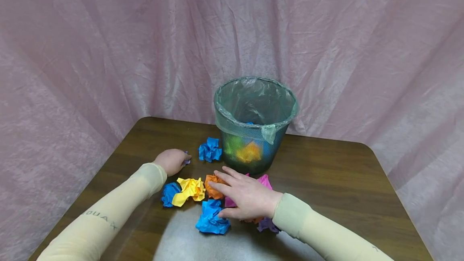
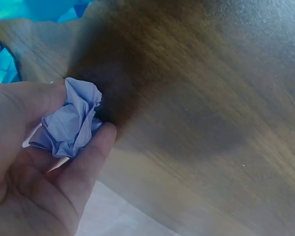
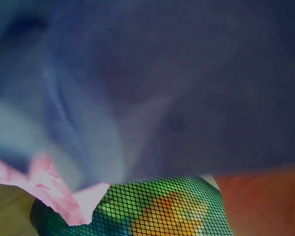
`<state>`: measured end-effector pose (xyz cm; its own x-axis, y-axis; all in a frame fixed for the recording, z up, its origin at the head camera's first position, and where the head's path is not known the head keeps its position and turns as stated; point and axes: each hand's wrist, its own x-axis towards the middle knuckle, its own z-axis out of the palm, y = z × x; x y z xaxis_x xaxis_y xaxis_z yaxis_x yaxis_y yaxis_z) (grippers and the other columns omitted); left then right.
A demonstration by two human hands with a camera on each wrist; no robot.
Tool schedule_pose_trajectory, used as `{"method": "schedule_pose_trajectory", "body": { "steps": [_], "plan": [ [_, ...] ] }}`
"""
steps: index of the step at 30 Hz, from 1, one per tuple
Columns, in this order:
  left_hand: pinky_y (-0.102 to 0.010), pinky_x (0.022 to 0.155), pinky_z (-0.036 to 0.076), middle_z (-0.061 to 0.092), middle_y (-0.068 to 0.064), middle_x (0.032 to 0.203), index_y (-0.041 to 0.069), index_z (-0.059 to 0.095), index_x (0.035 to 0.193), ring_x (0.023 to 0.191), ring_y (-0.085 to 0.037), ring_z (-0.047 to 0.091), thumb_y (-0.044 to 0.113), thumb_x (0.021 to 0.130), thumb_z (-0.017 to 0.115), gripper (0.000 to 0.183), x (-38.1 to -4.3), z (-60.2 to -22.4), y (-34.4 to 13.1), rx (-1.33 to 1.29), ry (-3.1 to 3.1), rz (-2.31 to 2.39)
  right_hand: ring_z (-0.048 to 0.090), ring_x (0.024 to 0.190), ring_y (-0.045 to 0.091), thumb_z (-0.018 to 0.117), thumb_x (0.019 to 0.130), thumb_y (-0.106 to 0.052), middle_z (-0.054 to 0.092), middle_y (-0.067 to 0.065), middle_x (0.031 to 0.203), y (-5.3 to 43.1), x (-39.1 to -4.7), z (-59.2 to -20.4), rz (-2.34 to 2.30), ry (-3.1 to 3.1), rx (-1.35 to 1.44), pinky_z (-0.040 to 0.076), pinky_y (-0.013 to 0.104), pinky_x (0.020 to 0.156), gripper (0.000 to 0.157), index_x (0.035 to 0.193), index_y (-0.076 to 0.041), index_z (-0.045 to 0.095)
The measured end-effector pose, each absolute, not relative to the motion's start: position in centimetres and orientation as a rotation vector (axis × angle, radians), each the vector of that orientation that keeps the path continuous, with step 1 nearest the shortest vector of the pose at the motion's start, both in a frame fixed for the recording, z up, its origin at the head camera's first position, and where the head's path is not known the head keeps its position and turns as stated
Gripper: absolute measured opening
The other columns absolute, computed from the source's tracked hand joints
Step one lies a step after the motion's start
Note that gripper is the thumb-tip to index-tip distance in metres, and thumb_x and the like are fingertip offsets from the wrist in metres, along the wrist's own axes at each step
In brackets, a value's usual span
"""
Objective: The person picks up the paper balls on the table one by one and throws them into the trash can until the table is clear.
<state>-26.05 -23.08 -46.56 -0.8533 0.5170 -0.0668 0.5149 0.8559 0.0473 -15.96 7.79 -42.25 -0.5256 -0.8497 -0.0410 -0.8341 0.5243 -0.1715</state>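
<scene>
My left hand (image 1: 172, 161) pinches a crumpled lavender paper ball (image 2: 71, 118) between thumb and fingers, on the left of the table. My right hand (image 1: 248, 194), fingers spread, lies over the pile in front of the bin. Under or beside it show an orange ball (image 1: 214, 187), a magenta ball (image 1: 265, 181), a dark purple ball (image 1: 268, 225) and a bright blue ball (image 1: 212, 217). Its palm is hidden in the head view; a blurred dark paper fills most of the right wrist view. Nearer my left forearm lie a yellow ball (image 1: 191, 190) and a darker blue ball (image 1: 170, 194).
A mesh wastebasket (image 1: 277, 136) with a clear plastic liner stands at the back of the wooden table (image 1: 337, 180); green, orange and blue papers show inside. Another blue ball (image 1: 210, 150) lies just left of it. A pink curtain (image 1: 108, 51) hangs behind.
</scene>
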Motion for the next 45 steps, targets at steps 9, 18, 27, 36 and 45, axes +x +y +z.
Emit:
{"method": "schedule_pose_trajectory", "body": {
  "steps": [9, 18, 27, 36, 45],
  "plan": [
    [-0.047, 0.091, 0.057, 0.074, -0.010, 0.109, 0.006, 0.075, 0.120, 0.100, -0.028, 0.071, 0.009, 0.098, 0.069, 0.022, -25.9, -46.3, -23.8, 0.827, 2.929, 0.106, 0.012, 0.156, 0.032, 0.050, 0.095, -0.072, 0.017, 0.002, 0.170, 7.1, -16.2, -41.8, -0.154, 2.657, -1.466, 0.024, 0.049, 0.121, 0.084, 0.163, -0.027, 0.030],
    [-0.048, 0.093, 0.055, 0.073, -0.011, 0.112, 0.006, 0.074, 0.123, 0.103, -0.029, 0.070, 0.008, 0.098, 0.068, 0.025, -26.0, -46.0, -24.3, 0.811, 2.932, 0.145, 0.009, 0.157, 0.030, 0.052, 0.095, -0.072, 0.016, 0.002, 0.171, 6.5, -16.3, -41.3, -0.161, 2.648, -1.470, 0.019, 0.046, 0.123, 0.085, 0.164, -0.028, 0.028],
    [-0.049, 0.094, 0.055, 0.072, -0.011, 0.110, 0.005, 0.075, 0.119, 0.101, -0.030, 0.069, 0.006, 0.094, 0.073, 0.025, -25.8, -45.0, -24.7, 0.838, 2.945, 0.164, 0.009, 0.157, 0.028, 0.047, 0.094, -0.075, 0.016, 0.002, 0.171, 5.9, -16.4, -41.0, -0.132, 2.661, -1.499, 0.018, 0.043, 0.123, 0.085, 0.164, -0.029, 0.028],
    [-0.049, 0.091, 0.056, 0.070, -0.012, 0.112, 0.006, 0.074, 0.122, 0.098, -0.029, 0.070, 0.004, 0.093, 0.074, 0.029, -25.0, -43.6, -25.1, 0.902, 2.990, 0.212, 0.014, 0.156, 0.033, 0.048, 0.096, -0.072, 0.020, 0.006, 0.170, 5.7, -16.4, -40.3, -0.113, 2.688, -1.572, 0.016, 0.041, 0.124, 0.084, 0.163, -0.025, 0.031],
    [-0.052, 0.093, 0.055, 0.069, -0.015, 0.120, 0.008, 0.073, 0.123, 0.106, -0.034, 0.069, 0.005, 0.093, 0.075, 0.030, -24.2, -41.7, -25.3, 0.926, 3.015, 0.247, 0.011, 0.156, 0.030, 0.049, 0.096, -0.072, 0.018, 0.006, 0.170, 5.5, -16.3, -39.2, -0.095, 2.712, -1.607, 0.013, 0.039, 0.124, 0.085, 0.163, -0.025, 0.030]
  ]
}}
